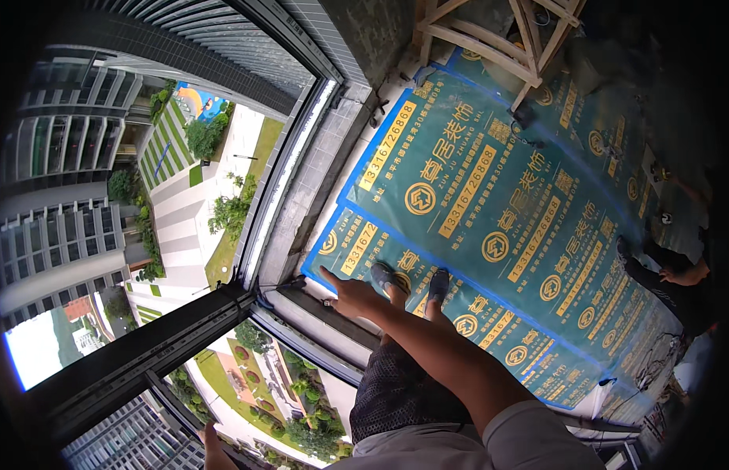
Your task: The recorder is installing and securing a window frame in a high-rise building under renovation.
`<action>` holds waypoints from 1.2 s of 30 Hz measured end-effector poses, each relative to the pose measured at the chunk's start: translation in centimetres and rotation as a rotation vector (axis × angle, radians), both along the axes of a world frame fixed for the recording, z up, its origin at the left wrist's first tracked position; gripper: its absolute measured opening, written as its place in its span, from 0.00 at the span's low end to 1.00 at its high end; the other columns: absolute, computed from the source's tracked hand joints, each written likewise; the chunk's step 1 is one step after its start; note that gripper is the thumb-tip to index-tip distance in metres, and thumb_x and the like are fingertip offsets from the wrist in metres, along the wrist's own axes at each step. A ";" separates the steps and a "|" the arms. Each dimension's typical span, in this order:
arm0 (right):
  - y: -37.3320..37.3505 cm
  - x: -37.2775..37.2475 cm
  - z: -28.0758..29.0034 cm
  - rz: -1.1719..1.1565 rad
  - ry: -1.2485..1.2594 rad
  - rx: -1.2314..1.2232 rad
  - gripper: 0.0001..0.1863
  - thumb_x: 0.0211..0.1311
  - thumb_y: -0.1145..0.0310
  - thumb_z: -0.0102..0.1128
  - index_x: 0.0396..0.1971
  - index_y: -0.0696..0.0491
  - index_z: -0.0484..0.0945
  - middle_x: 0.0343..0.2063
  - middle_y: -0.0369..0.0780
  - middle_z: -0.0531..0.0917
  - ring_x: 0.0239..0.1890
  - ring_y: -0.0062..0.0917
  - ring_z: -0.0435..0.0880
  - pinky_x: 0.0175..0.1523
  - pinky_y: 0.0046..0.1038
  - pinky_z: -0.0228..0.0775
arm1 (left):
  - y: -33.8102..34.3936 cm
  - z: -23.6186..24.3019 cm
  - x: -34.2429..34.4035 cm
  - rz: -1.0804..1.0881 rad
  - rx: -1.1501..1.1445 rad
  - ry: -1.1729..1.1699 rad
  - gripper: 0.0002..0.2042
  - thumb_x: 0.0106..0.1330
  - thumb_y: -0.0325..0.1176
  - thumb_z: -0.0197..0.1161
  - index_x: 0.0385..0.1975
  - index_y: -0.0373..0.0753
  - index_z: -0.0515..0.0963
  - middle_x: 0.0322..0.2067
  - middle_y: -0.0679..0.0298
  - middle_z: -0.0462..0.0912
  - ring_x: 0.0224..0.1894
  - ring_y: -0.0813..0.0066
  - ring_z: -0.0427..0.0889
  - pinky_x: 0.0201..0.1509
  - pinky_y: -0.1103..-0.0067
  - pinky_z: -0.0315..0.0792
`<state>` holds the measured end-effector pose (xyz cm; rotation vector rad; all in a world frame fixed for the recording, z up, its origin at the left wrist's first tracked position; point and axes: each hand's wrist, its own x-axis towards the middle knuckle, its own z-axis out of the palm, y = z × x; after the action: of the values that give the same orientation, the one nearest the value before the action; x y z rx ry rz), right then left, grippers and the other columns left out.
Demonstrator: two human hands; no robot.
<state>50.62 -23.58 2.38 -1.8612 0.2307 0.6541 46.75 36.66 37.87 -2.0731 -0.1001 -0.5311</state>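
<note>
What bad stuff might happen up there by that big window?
First, the left hand is near the window frame, and the courtyard is far below. I can't tell if there's glass in the way, so leaning out might be dangerous.

Second, the shoes stand on green floor sheeting edged with blue tape. If an edge lifted, a toe might catch and cause a trip.

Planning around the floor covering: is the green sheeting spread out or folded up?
Spread out: the green sheeting lies in wide strips under both shoes, its rows of yellow print facing up.
</note>
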 end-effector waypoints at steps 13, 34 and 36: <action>3.2 -13.6 -9.9 -0.238 -0.359 -0.681 0.41 0.64 0.55 0.68 0.76 0.46 0.64 0.44 0.57 0.89 0.50 0.51 0.89 0.62 0.50 0.75 | -1.2 -7.4 -6.0 0.279 -0.081 0.112 0.44 0.70 0.46 0.64 0.82 0.39 0.50 0.70 0.44 0.71 0.69 0.48 0.74 0.75 0.56 0.65; 5.1 -15.8 -15.4 -0.843 0.534 -0.214 0.41 0.69 0.57 0.63 0.79 0.49 0.58 0.36 0.56 0.88 0.42 0.53 0.89 0.49 0.54 0.80 | -20.3 -53.6 35.3 0.692 -1.369 1.336 0.47 0.71 0.34 0.61 0.84 0.50 0.36 0.35 0.48 0.89 0.24 0.53 0.87 0.24 0.63 0.79; 6.6 -11.4 -13.5 -0.827 0.509 -0.083 0.41 0.70 0.57 0.63 0.79 0.48 0.58 0.36 0.56 0.88 0.44 0.53 0.88 0.50 0.54 0.79 | -23.0 -53.8 43.0 0.599 -1.427 1.299 0.45 0.76 0.37 0.59 0.83 0.64 0.32 0.31 0.52 0.88 0.18 0.64 0.83 0.16 0.69 0.73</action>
<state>39.26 -16.96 -11.13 -1.4502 1.2910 0.5122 89.72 13.62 -15.91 -3.0063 -0.3712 1.7463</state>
